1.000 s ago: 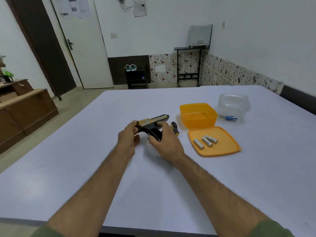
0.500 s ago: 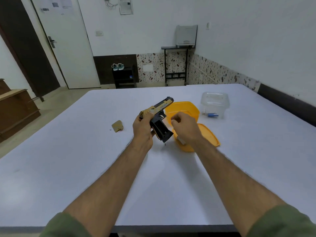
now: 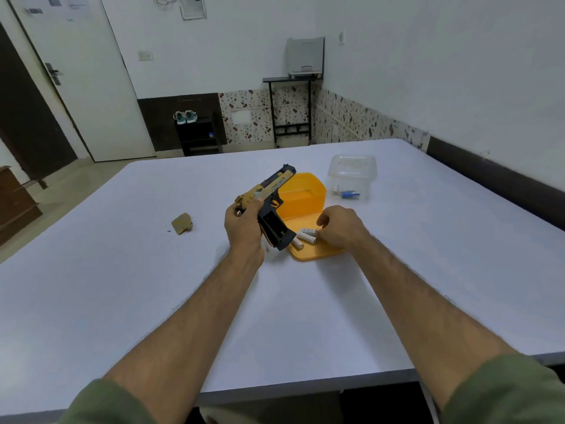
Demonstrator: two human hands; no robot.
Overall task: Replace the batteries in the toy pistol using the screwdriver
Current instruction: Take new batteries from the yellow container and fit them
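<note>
My left hand (image 3: 244,223) grips the gold and black toy pistol (image 3: 269,198) above the table, muzzle pointing away, the open battery bay in the black grip facing me. My right hand (image 3: 339,228) rests over the orange lid (image 3: 318,250), fingertips curled down at the white batteries (image 3: 304,235) lying there; whether it holds one I cannot tell. The tan battery cover (image 3: 182,224) lies on the table to the left, with a tiny dark screw (image 3: 168,231) beside it. The screwdriver is hidden.
An orange box (image 3: 305,191) stands behind the pistol. A clear plastic container (image 3: 351,175) with a blue item inside sits at the back right. The white table (image 3: 122,286) ends at a front edge near my elbows.
The pistol went from lying on the table to being lifted in my left hand. My right hand left the grip and dropped onto the batteries on the orange lid.
</note>
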